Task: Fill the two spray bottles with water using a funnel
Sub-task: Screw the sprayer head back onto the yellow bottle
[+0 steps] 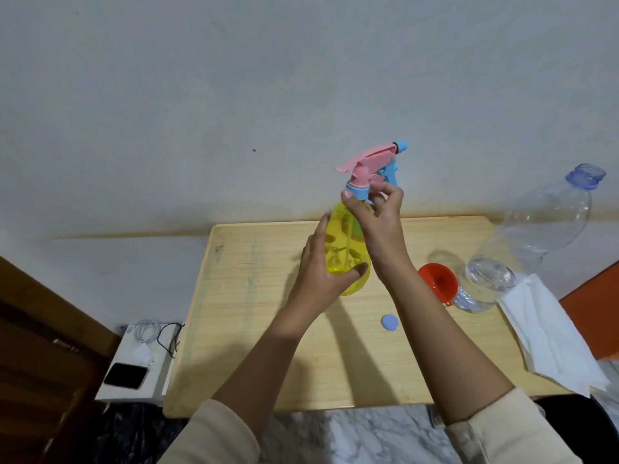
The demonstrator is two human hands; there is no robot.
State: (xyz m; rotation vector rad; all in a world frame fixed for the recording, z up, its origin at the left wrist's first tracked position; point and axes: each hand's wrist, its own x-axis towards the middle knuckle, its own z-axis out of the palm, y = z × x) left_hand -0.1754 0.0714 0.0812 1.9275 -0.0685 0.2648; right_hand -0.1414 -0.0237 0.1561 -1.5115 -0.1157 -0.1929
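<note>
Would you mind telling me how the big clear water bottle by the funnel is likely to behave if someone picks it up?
The clear bottle looks thin-walled, so it would probably dent under a firm hold. Water sits only near its bottom, so it is likely light and bottom-heavy. Its mouth appears open, with a blue cap lying on the table, so tipping it could spill.

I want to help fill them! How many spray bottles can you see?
1. The yellow spray bottle stands on the wooden table, held by the left hand and right hand. A second may be out of view.
</note>
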